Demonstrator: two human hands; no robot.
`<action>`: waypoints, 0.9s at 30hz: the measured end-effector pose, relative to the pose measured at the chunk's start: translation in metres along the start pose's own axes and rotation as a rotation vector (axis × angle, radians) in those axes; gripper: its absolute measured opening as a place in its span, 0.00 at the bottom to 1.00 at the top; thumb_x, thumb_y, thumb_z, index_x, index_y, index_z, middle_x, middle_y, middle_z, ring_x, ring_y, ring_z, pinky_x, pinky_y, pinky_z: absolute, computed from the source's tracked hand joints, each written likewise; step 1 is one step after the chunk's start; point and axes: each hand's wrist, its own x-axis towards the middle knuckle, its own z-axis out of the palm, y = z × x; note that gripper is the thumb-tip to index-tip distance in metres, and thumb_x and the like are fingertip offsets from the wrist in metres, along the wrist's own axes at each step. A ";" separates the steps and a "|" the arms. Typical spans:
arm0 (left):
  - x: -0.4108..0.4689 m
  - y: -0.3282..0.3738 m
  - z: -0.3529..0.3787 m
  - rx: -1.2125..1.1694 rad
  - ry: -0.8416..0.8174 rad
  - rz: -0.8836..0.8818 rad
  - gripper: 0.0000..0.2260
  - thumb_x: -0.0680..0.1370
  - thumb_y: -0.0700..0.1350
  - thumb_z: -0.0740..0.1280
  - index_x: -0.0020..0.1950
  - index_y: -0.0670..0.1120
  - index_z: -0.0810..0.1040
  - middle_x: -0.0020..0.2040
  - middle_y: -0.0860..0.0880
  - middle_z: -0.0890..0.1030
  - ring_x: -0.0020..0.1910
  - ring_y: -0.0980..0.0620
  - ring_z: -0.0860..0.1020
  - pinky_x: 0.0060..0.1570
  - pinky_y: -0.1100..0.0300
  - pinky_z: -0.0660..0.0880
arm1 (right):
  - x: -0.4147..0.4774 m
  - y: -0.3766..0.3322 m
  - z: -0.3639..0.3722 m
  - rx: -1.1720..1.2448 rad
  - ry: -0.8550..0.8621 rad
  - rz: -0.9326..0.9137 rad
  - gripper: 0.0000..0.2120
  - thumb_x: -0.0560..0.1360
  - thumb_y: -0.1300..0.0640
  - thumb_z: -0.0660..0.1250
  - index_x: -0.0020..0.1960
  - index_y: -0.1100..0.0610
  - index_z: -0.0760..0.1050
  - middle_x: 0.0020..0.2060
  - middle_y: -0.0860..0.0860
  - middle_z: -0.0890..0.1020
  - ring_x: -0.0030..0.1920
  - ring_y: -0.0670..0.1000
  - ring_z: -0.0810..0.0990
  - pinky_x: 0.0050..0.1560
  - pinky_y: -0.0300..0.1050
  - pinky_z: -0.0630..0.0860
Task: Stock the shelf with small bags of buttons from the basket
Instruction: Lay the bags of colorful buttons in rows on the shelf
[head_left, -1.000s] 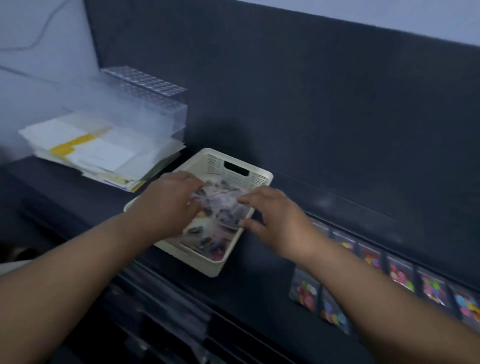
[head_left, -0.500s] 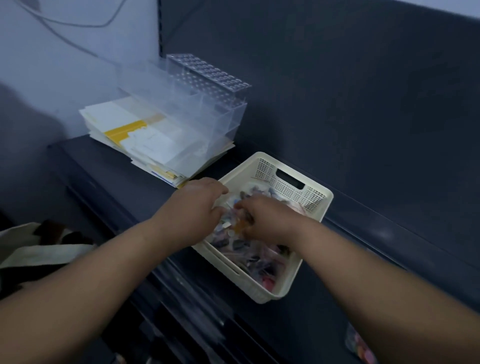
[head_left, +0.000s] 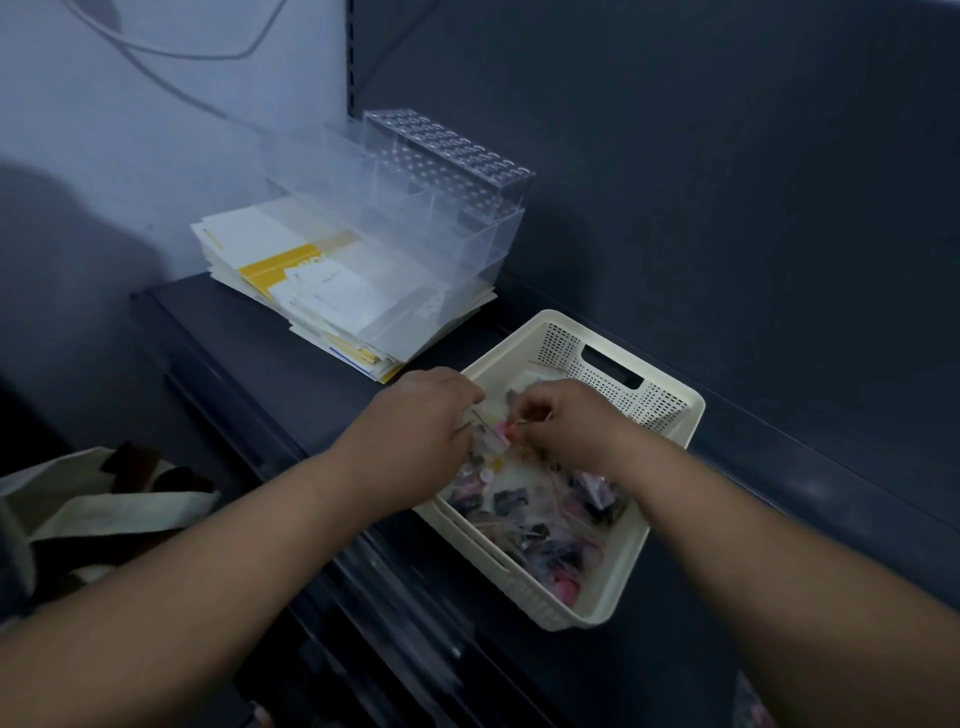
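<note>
Basket (head_left: 673, 415): on shelf (head_left: 291, 358), full of bags (head_left: 524, 501).
Left hand (head_left: 415, 431): gripping bags in basket.
Right hand (head_left: 569, 428): pinching bags beside it.

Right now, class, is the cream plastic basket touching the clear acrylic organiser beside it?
Apart. The head view shows a strip of dark shelf between the cream plastic basket and the clear acrylic organiser.

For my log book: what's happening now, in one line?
left hand: grips button bag | right hand: pinches same bag | where: over basket
</note>
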 end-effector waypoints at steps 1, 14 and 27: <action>0.000 0.000 0.000 -0.003 -0.001 -0.005 0.19 0.78 0.47 0.63 0.69 0.49 0.70 0.68 0.53 0.71 0.65 0.53 0.69 0.60 0.63 0.65 | -0.002 -0.001 -0.002 0.155 0.007 0.019 0.05 0.70 0.62 0.72 0.45 0.61 0.79 0.40 0.54 0.81 0.39 0.49 0.78 0.41 0.40 0.74; 0.006 0.023 -0.013 -0.495 -0.061 -0.157 0.21 0.79 0.49 0.63 0.71 0.53 0.66 0.66 0.55 0.74 0.64 0.57 0.71 0.61 0.61 0.69 | -0.033 -0.015 -0.030 1.122 -0.265 0.044 0.07 0.76 0.68 0.60 0.52 0.62 0.73 0.40 0.57 0.78 0.32 0.49 0.79 0.35 0.42 0.75; 0.007 0.049 -0.015 -0.838 -0.046 -0.302 0.09 0.69 0.37 0.74 0.48 0.43 0.79 0.45 0.41 0.83 0.46 0.43 0.82 0.53 0.48 0.78 | -0.059 -0.021 -0.035 0.838 -0.105 0.090 0.08 0.75 0.66 0.65 0.53 0.59 0.75 0.40 0.55 0.81 0.37 0.49 0.78 0.35 0.37 0.73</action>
